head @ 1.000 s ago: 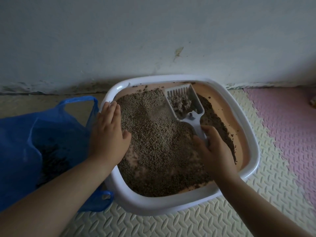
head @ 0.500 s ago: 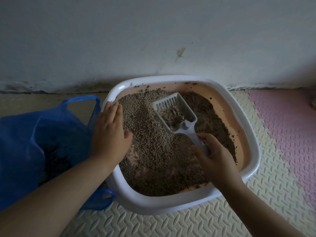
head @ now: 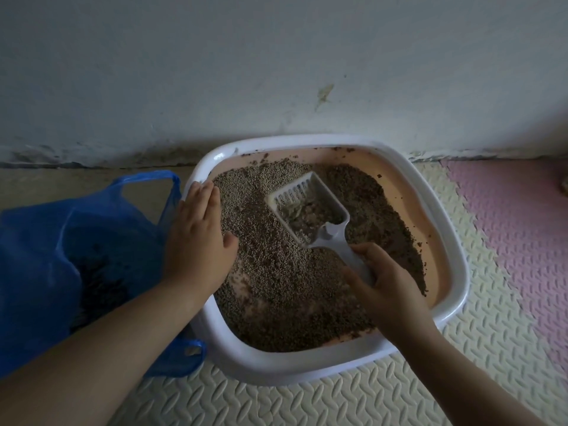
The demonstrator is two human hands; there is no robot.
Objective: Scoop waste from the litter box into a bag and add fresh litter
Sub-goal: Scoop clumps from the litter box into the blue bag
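Litter box point(head: 295, 372), white-rimmed plastic tray with peach inner wall, set on cream embossed foam mat point(head: 338, 401) against pale far wall point(head: 276, 72). Inside, grey-brown granular litter point(head: 276, 287) spread mostly left and near, thin at right.

Over centre of tray, white slotted plastic scoop point(head: 307, 210), carrying a small load of clumped waste. Handle wrapped by curled fingers of right hand point(head: 387, 281) at near right.

Flat on left rim, left hand point(head: 196, 241), fingers straight and together, thumb out over litter; judged to be steadying tray.

Just left of tray, blue plastic carrier bag point(head: 46, 256), mouth open, dark contents inside.

Judged stage: load lifted, transfer to bag pending.

Risks:
- Granules shed through slots onto mat or left forearm during crossing.
- Bag mouth slumped and unheld, hence possible miss.
- Tray shifted if left hand lifted mid-swing.

Fresh litter supply not in view.
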